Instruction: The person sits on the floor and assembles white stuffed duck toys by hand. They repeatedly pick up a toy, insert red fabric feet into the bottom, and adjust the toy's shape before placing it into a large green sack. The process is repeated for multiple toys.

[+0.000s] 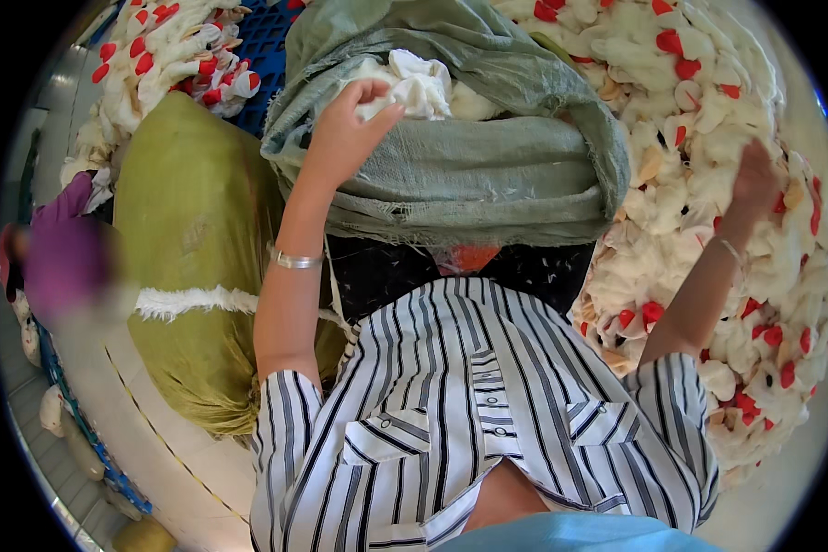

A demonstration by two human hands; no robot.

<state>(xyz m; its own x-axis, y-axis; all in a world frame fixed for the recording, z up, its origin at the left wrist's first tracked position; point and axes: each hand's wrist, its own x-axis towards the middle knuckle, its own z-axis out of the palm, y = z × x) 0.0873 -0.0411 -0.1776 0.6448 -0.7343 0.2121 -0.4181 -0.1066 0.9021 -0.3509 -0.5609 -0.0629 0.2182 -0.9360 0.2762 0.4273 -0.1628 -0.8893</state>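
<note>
In front of me a grey-green woven sack (469, 175) stands with its mouth rolled open, and soft white plush-like pieces (420, 83) lie inside it. My left hand (351, 133) hovers over the sack's left rim, beside those pieces. Its fingers are bent, its thumb is stretched apart, and nothing shows in its grasp. Out to the right, my right hand (757, 179) is over a large heap of limp white plush-like pieces with red parts (662, 212). Motion smears its fingers, so I cannot see whether it holds anything.
A full yellow-green sack (198, 202), with a fluffy white strip (198, 302) across it, stands left of me. Behind it are a blue plastic lattice (265, 51) and another white and red heap (179, 46). A person in purple (69, 248) is at the far left.
</note>
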